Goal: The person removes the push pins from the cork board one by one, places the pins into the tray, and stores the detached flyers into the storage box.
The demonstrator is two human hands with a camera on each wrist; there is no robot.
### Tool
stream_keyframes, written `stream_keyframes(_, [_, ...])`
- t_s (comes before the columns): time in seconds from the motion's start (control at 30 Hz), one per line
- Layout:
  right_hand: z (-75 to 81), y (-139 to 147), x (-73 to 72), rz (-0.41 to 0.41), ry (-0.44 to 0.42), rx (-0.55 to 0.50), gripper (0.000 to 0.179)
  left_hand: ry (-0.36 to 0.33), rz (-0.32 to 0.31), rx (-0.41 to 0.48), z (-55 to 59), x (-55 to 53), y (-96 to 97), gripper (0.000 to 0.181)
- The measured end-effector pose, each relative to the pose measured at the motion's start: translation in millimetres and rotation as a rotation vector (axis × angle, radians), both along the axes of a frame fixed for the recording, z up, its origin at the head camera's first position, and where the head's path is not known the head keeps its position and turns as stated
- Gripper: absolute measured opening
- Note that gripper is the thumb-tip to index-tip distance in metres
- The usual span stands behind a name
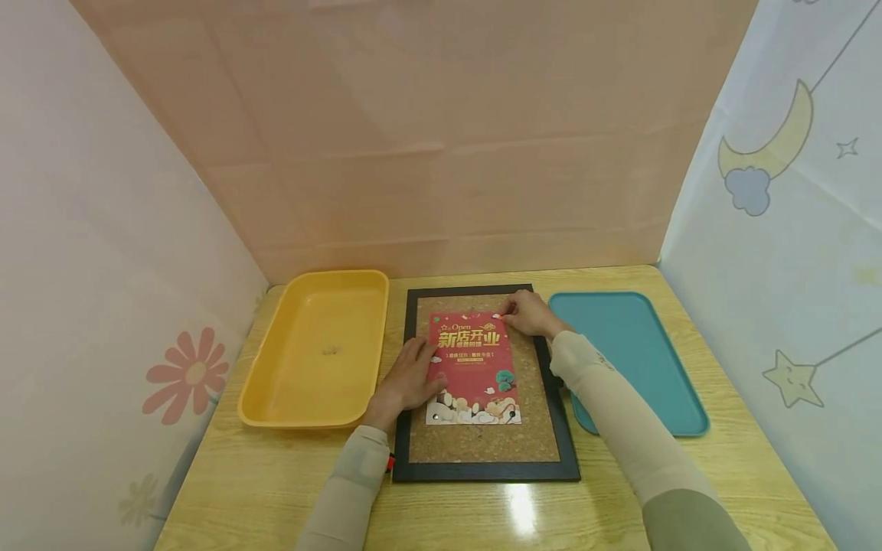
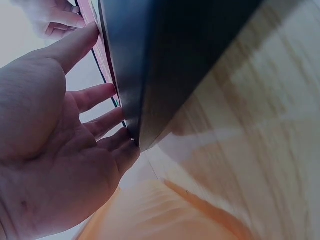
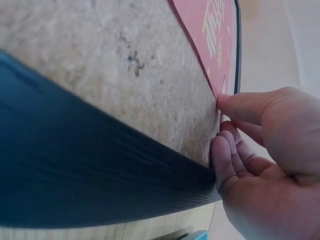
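A red poster with gold lettering lies on a cork board in a black frame. Small round pins show at its top left, bottom left and bottom right corners. My left hand rests across the frame's left side, fingers spread, thumb and fingertips on the poster's left edge. At the poster's top right corner, my right hand pinches what looks like a small orange pushpin, mostly hidden by the fingers. In the right wrist view the right thumb meets that corner, the other fingers curled against the cork.
To the left of the board stands a yellow tray, with a blue tray to its right. All sit on a wooden table. A peach backdrop rises behind, and patterned white walls flank both sides.
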State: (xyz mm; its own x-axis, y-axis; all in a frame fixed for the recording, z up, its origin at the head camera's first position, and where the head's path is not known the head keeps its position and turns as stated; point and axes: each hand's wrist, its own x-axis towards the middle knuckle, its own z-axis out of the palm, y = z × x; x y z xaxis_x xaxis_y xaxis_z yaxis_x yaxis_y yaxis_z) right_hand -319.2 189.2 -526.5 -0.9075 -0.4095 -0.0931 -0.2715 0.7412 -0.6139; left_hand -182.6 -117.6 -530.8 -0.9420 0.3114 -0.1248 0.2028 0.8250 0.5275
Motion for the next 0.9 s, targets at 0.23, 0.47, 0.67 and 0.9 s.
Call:
stream_keyframes(0.23, [0.4,-0.3,-1.0,-0.002,-0.008,0.001,0.015,-0.001,0.004,0.001,0.0,0.0,0.5,0.083])
stream_keyframes(0.47, [1.9,-0.9,0.2,0.003,-0.005,0.011,0.016,0.004,0.003,-0.001,2.6,1.5,0.8,0.082])
stream_keyframes(0.67, [2.4,-1.3,0.8,-0.002,-0.016,0.011,0.017,-0.016,0.01,0.0,4.6,2.8,0.9,0.083])
stream_keyframes(0.9, [2.5,1.3,0.0,0.001,-0.007,0.012,0.016,-0.007,0.007,-0.01,6.7,2.7,2.9,0.082])
